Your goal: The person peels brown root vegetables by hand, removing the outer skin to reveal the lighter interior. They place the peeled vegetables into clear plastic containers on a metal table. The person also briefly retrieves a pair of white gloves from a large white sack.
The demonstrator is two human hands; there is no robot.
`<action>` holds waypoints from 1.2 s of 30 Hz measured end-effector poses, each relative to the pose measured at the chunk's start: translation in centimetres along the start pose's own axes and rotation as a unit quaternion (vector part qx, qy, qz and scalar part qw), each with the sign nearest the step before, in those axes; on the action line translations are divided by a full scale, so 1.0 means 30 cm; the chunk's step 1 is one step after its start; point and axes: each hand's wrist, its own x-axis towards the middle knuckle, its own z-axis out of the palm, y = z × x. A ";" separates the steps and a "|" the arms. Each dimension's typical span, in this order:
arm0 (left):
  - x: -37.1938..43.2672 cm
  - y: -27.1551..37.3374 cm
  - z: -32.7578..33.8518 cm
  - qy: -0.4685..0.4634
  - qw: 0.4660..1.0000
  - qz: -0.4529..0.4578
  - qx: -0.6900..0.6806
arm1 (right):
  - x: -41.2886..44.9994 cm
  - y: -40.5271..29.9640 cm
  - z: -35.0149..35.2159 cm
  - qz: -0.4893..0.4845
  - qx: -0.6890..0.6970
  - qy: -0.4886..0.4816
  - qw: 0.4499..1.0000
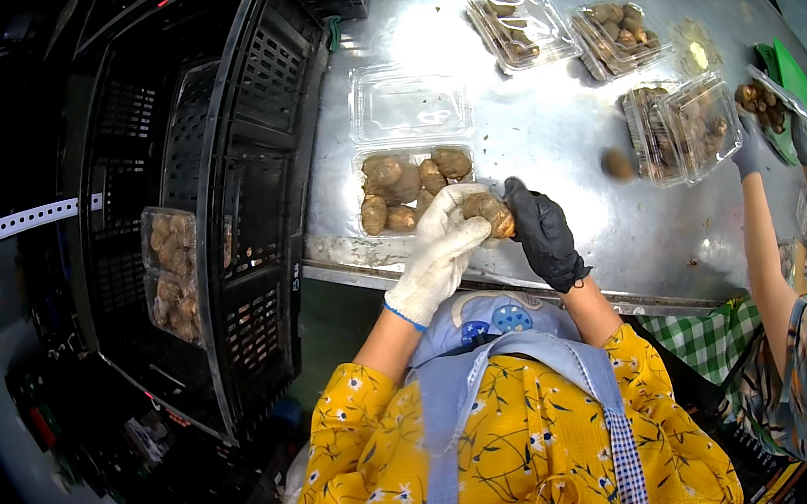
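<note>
My left hand (441, 251), in a white knit glove with a blue edge, holds a brown taro-like tuber (490, 215) between thumb and fingers. Against the right side of that tuber rests my right hand (543, 235), in a black glove; whether it also grips is hard to tell. Just behind my left hand lies an open clear plastic clamshell box (363, 215), its base holding several brown tubers (384, 170) and its lid (409, 104) folded back flat on the metal table. My left hand hides part of the box's near right corner.
Filled clamshell boxes (519, 22) (623, 36) (702, 128) stand on the metal table (545, 114). A blurred tuber (618, 164) is beside them. At right, a co-worker's gloved hands (747, 145) hold another box near a green scale-like item (794, 83). Black crates (238, 197) stand left, one containing packed boxes (173, 273).
</note>
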 end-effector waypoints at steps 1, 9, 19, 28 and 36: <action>0.001 -0.002 -0.005 0.001 1.000 -0.001 0.004 | 0.007 0.000 -0.003 0.072 0.018 -0.008 0.997; 0.013 -0.001 -0.013 0.012 0.979 -0.077 -0.190 | 0.027 0.026 -0.032 0.003 0.126 -0.019 0.992; -0.050 0.057 -0.025 0.077 0.856 -0.053 0.508 | -0.039 0.057 -0.096 0.040 0.077 -0.042 0.995; 0.076 0.124 -0.127 -0.049 0.518 0.277 0.808 | 0.077 0.018 -0.083 -0.007 -0.106 -0.017 0.994; 0.171 0.094 -0.103 -0.092 0.469 0.243 0.844 | 0.072 0.053 -0.123 -0.013 -0.232 -0.018 0.973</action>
